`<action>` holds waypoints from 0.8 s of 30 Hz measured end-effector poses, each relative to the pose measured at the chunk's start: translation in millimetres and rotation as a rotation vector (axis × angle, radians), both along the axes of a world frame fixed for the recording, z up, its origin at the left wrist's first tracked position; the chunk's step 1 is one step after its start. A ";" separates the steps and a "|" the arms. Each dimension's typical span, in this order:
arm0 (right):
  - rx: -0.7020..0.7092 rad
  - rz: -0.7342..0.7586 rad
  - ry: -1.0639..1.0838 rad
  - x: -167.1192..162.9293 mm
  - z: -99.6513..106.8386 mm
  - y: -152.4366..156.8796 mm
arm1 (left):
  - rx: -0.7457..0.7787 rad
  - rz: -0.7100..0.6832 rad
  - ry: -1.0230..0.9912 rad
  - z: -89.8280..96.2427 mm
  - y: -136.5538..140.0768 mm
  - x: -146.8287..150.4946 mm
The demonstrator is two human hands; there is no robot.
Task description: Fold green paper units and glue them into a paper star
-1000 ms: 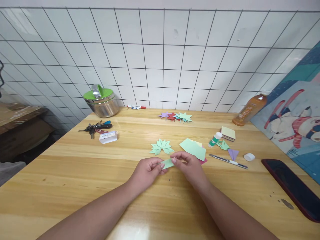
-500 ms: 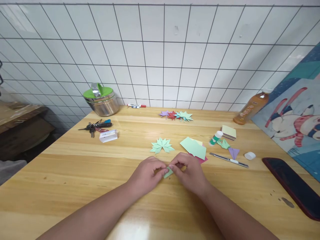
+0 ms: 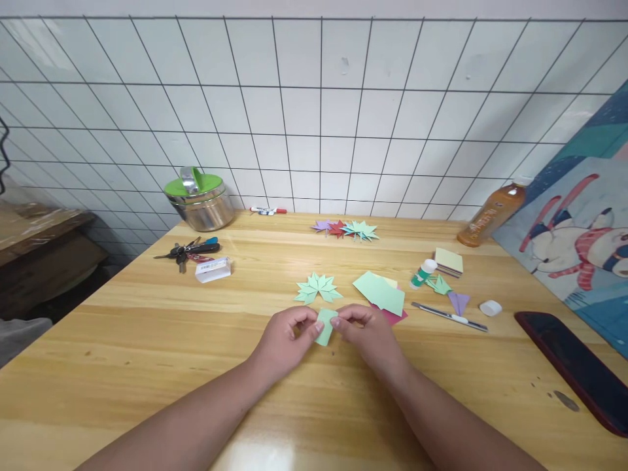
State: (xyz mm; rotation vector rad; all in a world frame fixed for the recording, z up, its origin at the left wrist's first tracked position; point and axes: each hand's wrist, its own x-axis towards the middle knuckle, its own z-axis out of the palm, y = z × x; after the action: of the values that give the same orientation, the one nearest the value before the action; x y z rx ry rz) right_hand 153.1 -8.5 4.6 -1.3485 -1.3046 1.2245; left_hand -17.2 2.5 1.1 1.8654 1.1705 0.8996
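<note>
A small piece of light green paper (image 3: 326, 329) is held between my two hands, just above the table. My left hand (image 3: 289, 339) pinches its left edge, thumb in front. On the opposite side, my right hand (image 3: 366, 333) grips the upper right edge with thumb and fingers. Right behind the hands lies a green folded paper leaf (image 3: 318, 288) with pointed tips. Loose green sheets (image 3: 380, 292), with yellow and dark pink ones under them, lie beyond my right hand.
On the right are a glue stick (image 3: 423, 274), its white cap (image 3: 490, 308), a utility knife (image 3: 450, 316), a paper stack (image 3: 448, 261), a phone (image 3: 574, 366) and a bottle (image 3: 493, 212). Keys (image 3: 189, 250), a small white box (image 3: 212, 269) and a steel pot (image 3: 201, 203) stand left. Finished paper leaves (image 3: 360, 229) lie behind.
The green paper has been raised and turned, so more of its face shows between my hands. My fingers have moved slightly apart along its edges.
</note>
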 end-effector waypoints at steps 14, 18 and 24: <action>0.167 0.155 -0.376 -5.5 2.5 -7.7 | 0.288 -0.058 0.035 6.9 -2.4 0.0; 0.152 0.139 -0.361 -5.5 0.9 -7.1 | 0.185 0.150 -0.128 4.0 1.6 -1.2; 0.176 0.131 -0.411 -2.6 -5.8 -4.1 | 0.014 0.452 -0.356 2.6 25.5 -15.5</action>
State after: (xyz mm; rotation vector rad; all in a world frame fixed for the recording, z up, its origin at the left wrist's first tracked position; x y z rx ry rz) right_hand 150.5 -12.6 -1.2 -1.4507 -1.7683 0.9169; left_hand -32.8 27.9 3.7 1.3881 1.3760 1.4229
